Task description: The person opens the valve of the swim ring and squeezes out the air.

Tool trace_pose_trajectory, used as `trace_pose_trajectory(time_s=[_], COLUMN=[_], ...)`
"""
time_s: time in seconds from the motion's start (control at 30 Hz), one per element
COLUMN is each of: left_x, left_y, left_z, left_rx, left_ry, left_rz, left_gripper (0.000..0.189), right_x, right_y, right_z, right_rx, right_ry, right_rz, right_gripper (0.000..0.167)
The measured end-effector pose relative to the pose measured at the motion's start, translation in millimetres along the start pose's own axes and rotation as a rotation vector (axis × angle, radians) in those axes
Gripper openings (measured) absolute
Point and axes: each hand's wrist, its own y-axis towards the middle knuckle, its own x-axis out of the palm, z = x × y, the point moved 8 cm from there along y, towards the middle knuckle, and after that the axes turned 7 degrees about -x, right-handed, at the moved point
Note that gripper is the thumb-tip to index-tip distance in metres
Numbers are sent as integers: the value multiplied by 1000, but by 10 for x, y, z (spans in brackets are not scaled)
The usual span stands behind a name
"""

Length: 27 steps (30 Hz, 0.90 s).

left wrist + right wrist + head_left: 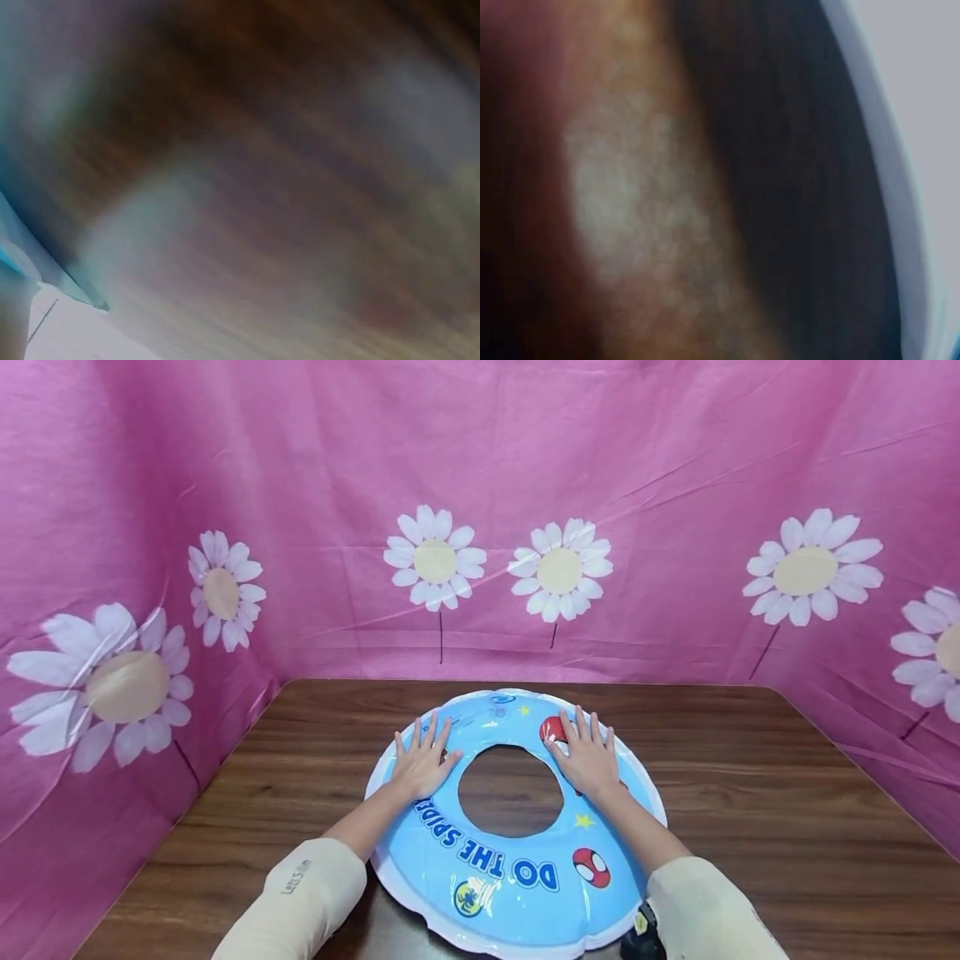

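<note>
An inflated blue swim ring (517, 910) with a white outer edge lies flat on the wooden table, printed with lettering, yellow stars and red masked faces. My left hand (420, 768) rests on its upper left side, fingers straight and spread. On the upper right side my right hand (588, 760) lies palm down with straight fingers, partly covering a red printed face. Table surface shows through the ring's round hole. The left wrist view is blurred, with a bluish-white edge at lower left; the right wrist view shows blurred skin beside a pale rim.
The brown wooden table (750, 793) extends to both sides of the ring. Pink cloth (480, 443) printed with white daisies hangs behind it and along both sides. A small black object (641, 939) sits by the ring's lower right edge, near the right sleeve.
</note>
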Motion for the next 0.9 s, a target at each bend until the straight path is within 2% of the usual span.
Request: trace_pose_trajectory(time_s=[0.17, 0.27, 0.47, 0.9], left_x=[-8, -3, 16, 19], left_y=[7, 5, 9, 14], left_z=[8, 8, 5, 13], left_rx=[-2, -5, -17, -34], left_ry=[-4, -6, -4, 8], left_rz=[-4, -14, -33, -55], left_gripper=[65, 65, 65, 64], right_x=[-16, 29, 98, 116], right_y=[10, 14, 25, 32], right_z=[-70, -51, 1, 9], right_rx=[-85, -72, -21, 5], right_ry=[-14, 29, 32, 24], right_rz=[9, -33, -98, -122], right_gripper=[60, 58, 59, 59])
